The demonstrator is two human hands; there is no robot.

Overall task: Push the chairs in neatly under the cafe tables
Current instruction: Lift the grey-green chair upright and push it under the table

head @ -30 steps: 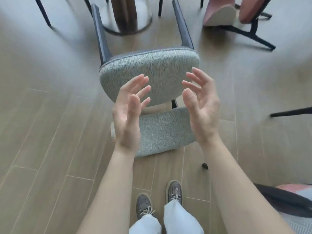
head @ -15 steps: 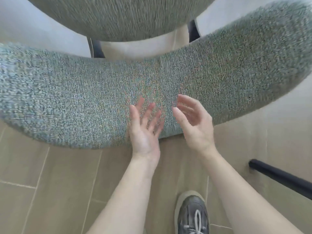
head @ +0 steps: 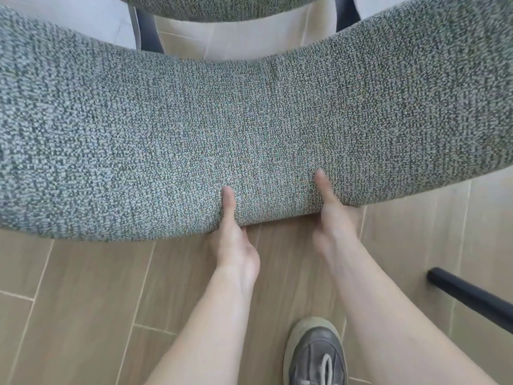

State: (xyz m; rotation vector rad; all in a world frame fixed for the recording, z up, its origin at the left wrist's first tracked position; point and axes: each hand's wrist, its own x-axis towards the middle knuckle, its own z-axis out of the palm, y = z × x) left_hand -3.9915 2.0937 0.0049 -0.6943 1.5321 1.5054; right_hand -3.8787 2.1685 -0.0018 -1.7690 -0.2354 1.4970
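— Two hands on the curved grey-green woven-fabric chair backrest (head: 249, 120)?
— Yes: left hand (head: 236, 245) gripping its lower edge, thumb up the near face, fingers hidden behind; right hand (head: 336, 229) just beside, gripping likewise.
— Backrest where?
— Close ahead, spanning the view above the wood-look plank floor (head: 83, 301); far right, black round bar (head: 472, 298).

Bright, soft daylight, seemingly from beyond the fingers (head: 229, 197), washes out the pale tile floor (head: 249, 41) there. Wide-angle distortion bows the curved grey-green woven-fabric chair backrest (head: 249, 120); the right hand (head: 333, 227) looks slightly motion-blurred.
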